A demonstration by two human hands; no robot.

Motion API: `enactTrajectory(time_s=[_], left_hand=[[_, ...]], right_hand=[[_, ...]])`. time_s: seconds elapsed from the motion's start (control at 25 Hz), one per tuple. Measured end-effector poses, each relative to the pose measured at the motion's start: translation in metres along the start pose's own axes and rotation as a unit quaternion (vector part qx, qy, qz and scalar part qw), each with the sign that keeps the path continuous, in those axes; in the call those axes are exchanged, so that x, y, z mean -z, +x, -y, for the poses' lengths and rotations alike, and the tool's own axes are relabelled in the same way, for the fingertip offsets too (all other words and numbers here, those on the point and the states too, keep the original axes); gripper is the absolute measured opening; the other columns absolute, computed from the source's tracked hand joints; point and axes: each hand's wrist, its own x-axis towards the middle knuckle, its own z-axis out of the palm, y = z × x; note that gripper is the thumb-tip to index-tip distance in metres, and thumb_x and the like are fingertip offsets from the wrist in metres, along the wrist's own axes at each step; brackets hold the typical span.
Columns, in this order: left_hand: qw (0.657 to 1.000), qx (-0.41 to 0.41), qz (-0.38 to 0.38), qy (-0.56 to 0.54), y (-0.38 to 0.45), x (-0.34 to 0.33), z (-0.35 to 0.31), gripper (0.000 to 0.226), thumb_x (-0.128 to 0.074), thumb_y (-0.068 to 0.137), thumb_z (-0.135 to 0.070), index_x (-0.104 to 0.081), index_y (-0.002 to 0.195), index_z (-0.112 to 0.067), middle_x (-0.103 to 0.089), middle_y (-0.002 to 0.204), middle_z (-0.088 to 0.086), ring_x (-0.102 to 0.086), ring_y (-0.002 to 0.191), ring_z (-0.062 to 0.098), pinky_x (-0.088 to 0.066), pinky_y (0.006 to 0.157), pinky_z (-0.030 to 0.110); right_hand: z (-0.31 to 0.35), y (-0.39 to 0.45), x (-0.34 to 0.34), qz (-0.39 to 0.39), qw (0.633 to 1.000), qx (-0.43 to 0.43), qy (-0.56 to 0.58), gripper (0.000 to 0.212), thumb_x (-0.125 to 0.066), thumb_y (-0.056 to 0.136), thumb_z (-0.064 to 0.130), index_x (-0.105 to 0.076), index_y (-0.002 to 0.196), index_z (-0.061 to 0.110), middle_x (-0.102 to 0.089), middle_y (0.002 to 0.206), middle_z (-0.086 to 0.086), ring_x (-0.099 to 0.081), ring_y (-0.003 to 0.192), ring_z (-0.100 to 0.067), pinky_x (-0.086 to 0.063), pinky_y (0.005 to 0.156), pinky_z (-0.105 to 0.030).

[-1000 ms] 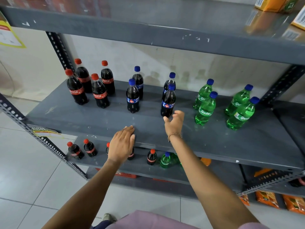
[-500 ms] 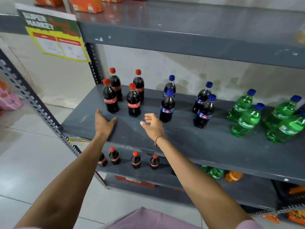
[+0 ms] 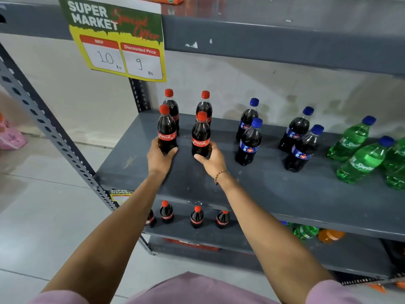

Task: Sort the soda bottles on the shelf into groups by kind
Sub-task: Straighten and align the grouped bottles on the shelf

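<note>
On the grey shelf [image 3: 274, 189] stand several red-capped Coca-Cola bottles at the left, several blue-capped dark cola bottles [image 3: 248, 141] in the middle and green Sprite bottles [image 3: 361, 160] at the right. My left hand [image 3: 158, 157] is wrapped around the base of the front-left Coca-Cola bottle [image 3: 166, 130]. My right hand [image 3: 211, 159] grips the base of the front-right Coca-Cola bottle [image 3: 200, 134]. Both bottles stand upright on the shelf. Two more Coca-Cola bottles [image 3: 205, 106] stand just behind them.
A price sign [image 3: 118, 38] hangs from the upper shelf's edge above the colas. The lower shelf [image 3: 219, 236] holds small Coca-Cola bottles [image 3: 196, 217], a green bottle and an orange one. A perforated metal upright [image 3: 43, 123] runs along the left side.
Both hands moved from the bare shelf front onto the two front Coca-Cola bottles and closed around their bases. The view has shifted left and closer.
</note>
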Motion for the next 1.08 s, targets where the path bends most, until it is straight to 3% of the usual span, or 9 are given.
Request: enactTrajectory(time_s=[0.36,0.44,0.52,0.6,0.68,0.76,0.8,0.92,1.08], left_hand=[[1.000,0.000,-0.007,-0.013,-0.007,0.003,-0.005,0.061,-0.076,0.077,-0.023,-0.046,0.129,-0.013,-0.061,0.121,0.007,-0.054,0.087,0.013,-0.040,0.079,0.024],[1.000,0.012,-0.006,-0.021,-0.007,0.004,-0.008,0.066,-0.076,0.077,-0.021,-0.041,0.133,-0.011,-0.058,0.125,0.007,-0.055,0.098,0.018,-0.042,0.087,0.027],[0.996,0.049,-0.060,-0.035,-0.014,0.003,-0.009,0.066,-0.076,0.078,-0.021,-0.039,0.130,-0.004,-0.052,0.121,0.010,-0.051,0.106,0.023,-0.041,0.098,0.034],[0.990,0.070,-0.114,-0.047,-0.031,-0.008,-0.014,0.048,-0.072,0.082,-0.022,-0.043,0.113,0.000,-0.048,0.108,0.013,-0.049,0.099,0.027,-0.041,0.091,0.033],[0.992,0.069,-0.076,-0.075,-0.050,-0.027,-0.021,0.040,-0.071,0.083,-0.023,-0.042,0.104,-0.005,-0.049,0.100,0.012,-0.050,0.091,0.025,-0.043,0.082,0.032],[0.994,0.047,0.012,-0.097,-0.059,-0.044,-0.030,0.055,-0.074,0.080,-0.027,-0.041,0.116,-0.003,-0.048,0.114,0.010,-0.049,0.104,0.021,-0.043,0.094,0.031],[0.993,0.035,0.054,-0.098,-0.059,-0.049,-0.035,0.070,-0.075,0.078,-0.030,-0.036,0.128,0.000,-0.044,0.126,0.010,-0.045,0.116,0.019,-0.038,0.103,0.031],[0.990,0.009,0.110,-0.092,-0.052,-0.057,-0.041,0.090,-0.078,0.074,-0.033,-0.025,0.140,-0.002,-0.040,0.141,0.008,-0.040,0.129,0.019,-0.034,0.106,0.029],[0.993,-0.011,0.087,-0.077,-0.047,-0.060,-0.043,0.064,-0.072,0.082,-0.023,-0.037,0.133,-0.008,-0.055,0.129,0.006,-0.051,0.117,0.018,-0.035,0.088,0.019]], right_hand=[[0.003,-0.005,0.007,0.030,0.999,0.003,-0.026,0.061,-0.071,0.077,0.018,-0.040,0.130,0.016,-0.054,0.132,-0.007,-0.048,0.123,-0.022,-0.036,0.095,-0.026],[0.001,-0.008,0.010,0.037,0.999,-0.013,-0.009,0.074,-0.072,0.076,0.017,-0.030,0.136,0.014,-0.046,0.140,-0.006,-0.042,0.129,-0.020,-0.034,0.104,-0.031],[-0.003,-0.016,0.013,0.018,0.999,-0.040,0.021,0.076,-0.071,0.078,0.016,-0.024,0.138,0.010,-0.043,0.140,-0.009,-0.041,0.129,-0.021,-0.034,0.107,-0.033],[-0.010,-0.027,0.019,-0.046,0.990,-0.093,0.096,0.064,-0.067,0.081,0.012,-0.028,0.131,0.005,-0.051,0.123,-0.013,-0.051,0.113,-0.022,-0.040,0.099,-0.031],[-0.018,-0.038,0.027,-0.172,0.955,-0.149,0.191,0.048,-0.065,0.080,0.007,-0.033,0.116,0.004,-0.050,0.106,-0.016,-0.054,0.088,-0.021,-0.047,0.091,-0.038],[-0.024,-0.041,0.043,-0.297,0.916,-0.165,0.212,0.045,-0.066,0.078,0.004,-0.033,0.108,0.006,-0.044,0.115,-0.021,-0.050,0.085,-0.024,-0.047,0.093,-0.043],[-0.026,-0.040,0.053,-0.320,0.914,-0.165,0.185,0.049,-0.068,0.077,0.006,-0.033,0.112,0.005,-0.037,0.124,-0.021,-0.048,0.092,-0.025,-0.045,0.096,-0.040],[-0.026,-0.032,0.081,-0.235,0.961,-0.126,0.078,0.067,-0.072,0.076,0.013,-0.030,0.128,0.004,-0.026,0.136,-0.013,-0.042,0.113,-0.022,-0.040,0.102,-0.036],[-0.026,-0.025,0.097,-0.148,0.987,-0.065,0.019,0.058,-0.069,0.079,0.014,-0.036,0.127,0.009,-0.038,0.134,-0.008,-0.045,0.115,-0.017,-0.038,0.091,-0.024]])
